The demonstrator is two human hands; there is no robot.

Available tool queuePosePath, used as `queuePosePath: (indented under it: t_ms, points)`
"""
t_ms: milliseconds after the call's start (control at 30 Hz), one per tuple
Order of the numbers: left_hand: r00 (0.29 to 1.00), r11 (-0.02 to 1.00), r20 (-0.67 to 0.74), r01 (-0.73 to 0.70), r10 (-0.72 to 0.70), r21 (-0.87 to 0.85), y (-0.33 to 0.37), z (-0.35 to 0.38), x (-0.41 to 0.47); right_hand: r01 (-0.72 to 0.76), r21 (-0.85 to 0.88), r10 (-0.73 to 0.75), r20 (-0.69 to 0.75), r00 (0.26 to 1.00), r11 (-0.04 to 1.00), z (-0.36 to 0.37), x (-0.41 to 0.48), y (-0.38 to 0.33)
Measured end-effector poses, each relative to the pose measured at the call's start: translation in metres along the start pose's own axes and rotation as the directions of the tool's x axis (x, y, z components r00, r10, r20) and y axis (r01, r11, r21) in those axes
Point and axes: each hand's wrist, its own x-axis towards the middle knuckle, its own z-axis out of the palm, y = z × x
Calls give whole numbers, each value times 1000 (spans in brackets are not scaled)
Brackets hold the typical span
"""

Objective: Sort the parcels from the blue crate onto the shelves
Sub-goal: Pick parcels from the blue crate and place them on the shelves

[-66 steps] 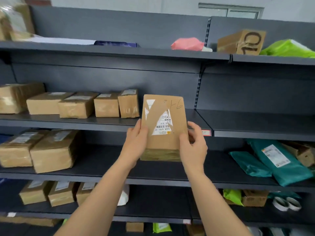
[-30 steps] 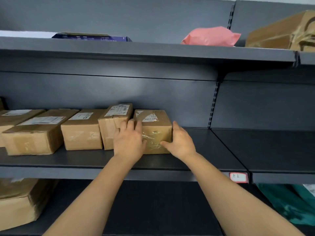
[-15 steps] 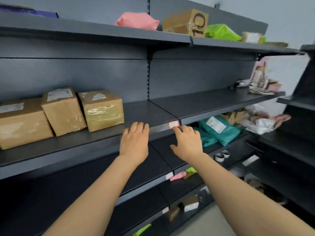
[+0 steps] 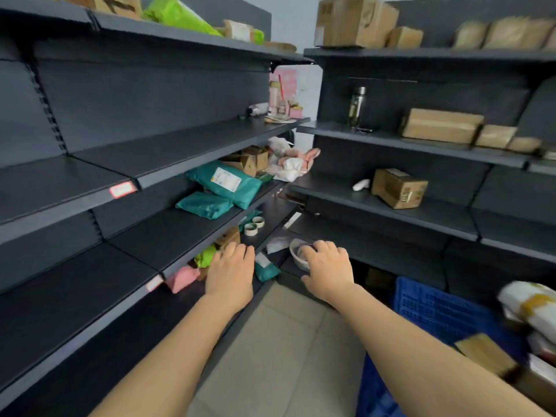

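Observation:
The blue crate stands on the floor at the lower right, with brown and white parcels piled in it. My left hand and my right hand hang in the air in front of me, palms down, fingers loosely relaxed, holding nothing. Both are left of the crate and apart from it. Dark grey shelves run along the left, and a second shelf unit stands ahead on the right.
Two teal mailer bags lie on a left shelf, with tape rolls below them. Brown boxes sit on the right unit beside a metal flask. Pale floor tiles show between the shelves.
The brown parcel was set on the middle left shelf beside the other boxes and released. My view has since swung right, and both hands have dropped lower, holding nothing.

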Motion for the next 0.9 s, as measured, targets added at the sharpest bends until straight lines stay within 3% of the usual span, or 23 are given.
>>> queuePosePath:
  t_ms: [400,900]
  points:
    - [963,963,137,-211,234,-166,268,50,32,-258,-42,261,184,948,965,63,-106,231]
    - [794,856,356,-371,493,-359,484,171,94,-526,-70,479,526,703,848,179,-147,421]
